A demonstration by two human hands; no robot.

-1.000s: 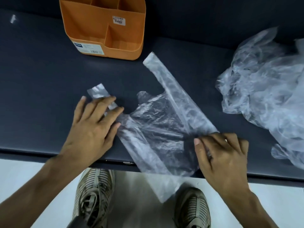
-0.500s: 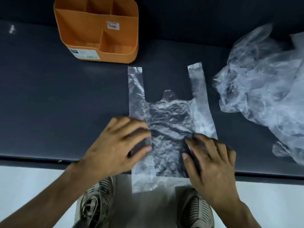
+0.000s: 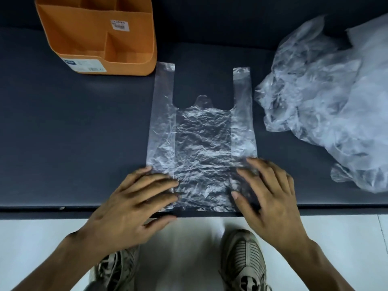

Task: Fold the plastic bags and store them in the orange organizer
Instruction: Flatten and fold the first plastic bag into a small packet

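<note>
Pressing flat with spread fingers, left hand [image 3: 134,208] and right hand [image 3: 270,198] pin the bag [image 3: 201,139] smooth for folding, gripping nothing, just right of the orange organizer [image 3: 98,34], heap of bags [image 3: 331,95] beyond.

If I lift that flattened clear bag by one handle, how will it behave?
The flattened bag looks thin and crinkled, so it would probably droop limply. It seems very light and may slide on the smooth dark table, since both hands press it.

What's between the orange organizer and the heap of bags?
In the head view, the flattened bag's two handles lie between the organizer and heap.
</note>
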